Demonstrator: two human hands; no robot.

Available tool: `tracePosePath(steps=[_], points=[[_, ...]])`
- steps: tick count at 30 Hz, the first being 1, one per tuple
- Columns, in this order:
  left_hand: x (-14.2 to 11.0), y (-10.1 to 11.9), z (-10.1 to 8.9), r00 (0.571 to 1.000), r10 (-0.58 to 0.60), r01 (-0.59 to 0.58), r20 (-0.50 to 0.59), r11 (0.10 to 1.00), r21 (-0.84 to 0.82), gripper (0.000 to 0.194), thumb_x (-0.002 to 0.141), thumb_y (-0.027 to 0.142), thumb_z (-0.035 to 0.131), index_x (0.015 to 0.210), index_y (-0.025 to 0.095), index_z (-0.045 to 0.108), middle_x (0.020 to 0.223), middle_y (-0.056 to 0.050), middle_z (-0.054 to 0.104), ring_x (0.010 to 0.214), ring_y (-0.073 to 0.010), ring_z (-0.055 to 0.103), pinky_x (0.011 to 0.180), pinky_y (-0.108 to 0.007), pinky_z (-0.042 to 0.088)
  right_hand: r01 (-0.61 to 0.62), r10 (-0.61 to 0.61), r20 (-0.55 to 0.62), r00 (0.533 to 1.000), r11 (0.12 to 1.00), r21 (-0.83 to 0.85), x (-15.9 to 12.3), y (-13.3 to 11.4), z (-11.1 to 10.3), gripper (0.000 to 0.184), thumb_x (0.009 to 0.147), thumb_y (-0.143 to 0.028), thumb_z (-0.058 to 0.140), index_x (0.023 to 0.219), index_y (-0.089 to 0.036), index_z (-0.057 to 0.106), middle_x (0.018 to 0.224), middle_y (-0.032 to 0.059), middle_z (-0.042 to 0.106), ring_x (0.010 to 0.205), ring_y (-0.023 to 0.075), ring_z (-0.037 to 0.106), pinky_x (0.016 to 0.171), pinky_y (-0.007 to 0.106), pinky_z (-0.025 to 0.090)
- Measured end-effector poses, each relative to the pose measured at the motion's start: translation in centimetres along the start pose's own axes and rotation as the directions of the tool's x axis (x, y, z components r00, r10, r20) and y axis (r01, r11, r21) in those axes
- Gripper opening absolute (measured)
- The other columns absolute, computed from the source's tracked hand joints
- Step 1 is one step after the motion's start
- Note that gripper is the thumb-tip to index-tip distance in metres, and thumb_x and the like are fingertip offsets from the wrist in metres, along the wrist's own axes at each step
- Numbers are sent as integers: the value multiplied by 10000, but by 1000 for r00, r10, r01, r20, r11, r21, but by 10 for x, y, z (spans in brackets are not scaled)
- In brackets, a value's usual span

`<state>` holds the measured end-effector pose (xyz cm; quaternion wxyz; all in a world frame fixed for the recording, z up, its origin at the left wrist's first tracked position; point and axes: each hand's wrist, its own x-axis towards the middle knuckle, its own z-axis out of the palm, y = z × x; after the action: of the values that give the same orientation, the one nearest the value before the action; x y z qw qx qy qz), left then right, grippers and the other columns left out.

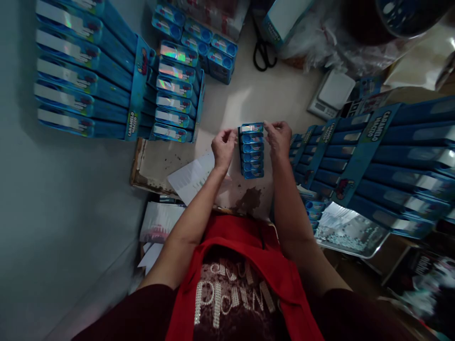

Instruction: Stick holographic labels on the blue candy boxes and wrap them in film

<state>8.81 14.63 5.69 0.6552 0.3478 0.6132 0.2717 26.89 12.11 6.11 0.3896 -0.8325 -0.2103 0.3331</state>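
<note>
A row of small blue boxes with shiny labels stands in front of me on the table, packed close together. My left hand is at the row's upper left edge, its thumb and fingertips pinched together. Whatever lies between those fingers is too small to make out. At the opposite upper corner is my right hand, fingers curled and fingertips close to the end box. I cannot tell what, if anything, they grip. White sheets lie on the table by my left forearm.
Blue box stacks stand at left, and a long banded stack at right. Black scissors and a white scale lie farther back. A metal tray with small pale pieces sits at lower right, near the table's front edge.
</note>
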Motion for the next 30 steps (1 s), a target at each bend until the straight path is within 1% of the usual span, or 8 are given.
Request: tracePosePath(steps=[5,7,10,13,17,20,23,30], points=[[-31,7,-1,960,-77,119,268,982,-145,623,803,636,913,1182,171,747,1054,-99,811,737,-135,725,719,-252,587,-21,12,97,995,995,93,-16,-13,4,507,825,-706,739,889,-241,549,810,18,654,779,197,697,618,283,545],[-33,5,2,952,-93,147,290,975,-169,594,752,602,959,1098,166,750,1023,-86,805,741,-128,713,721,-251,588,-35,19,125,992,991,127,-22,-17,3,523,801,-709,766,888,-237,558,799,14,654,761,194,693,616,286,544],[-30,1,1,965,-99,144,241,974,-176,493,730,550,976,903,165,723,898,-43,774,697,-105,673,695,-233,568,-59,31,184,982,987,152,-28,-17,-4,520,752,-648,830,937,-235,573,763,-11,639,707,181,666,613,288,524],[-28,1,-4,978,-122,151,170,974,-167,432,737,484,971,829,164,696,787,-9,736,645,-94,642,666,-224,548,-73,41,213,976,987,146,-34,-10,-11,507,666,-469,895,984,-239,574,778,-26,674,723,188,684,669,305,545],[-20,2,-7,991,-101,104,90,994,-31,339,763,382,946,773,166,684,683,16,687,583,-98,610,618,-228,524,18,-20,90,996,1000,21,-39,3,-9,372,686,-318,813,951,-239,565,809,-14,707,810,218,732,785,347,581],[-10,2,-6,999,-24,21,39,996,84,251,814,310,890,746,172,691,628,24,656,562,-106,599,595,-227,502,73,-74,-7,997,991,-115,-39,8,1,322,727,-277,775,960,-245,553,857,4,730,866,228,750,849,355,581],[0,2,-5,1000,-2,0,8,987,162,223,826,294,873,742,178,701,605,21,646,555,-113,600,585,-228,487,71,-75,-17,997,985,-158,-38,6,7,320,758,-259,762,987,-254,538,903,17,757,891,230,763,869,349,573],[7,-2,-5,1000,-13,12,9,990,140,209,832,287,857,748,174,702,636,8,664,561,-111,602,594,-232,505,65,-68,-5,998,977,-203,-38,3,11,307,795,-236,739,1031,-249,543,935,35,767,927,233,765,892,343,553]])
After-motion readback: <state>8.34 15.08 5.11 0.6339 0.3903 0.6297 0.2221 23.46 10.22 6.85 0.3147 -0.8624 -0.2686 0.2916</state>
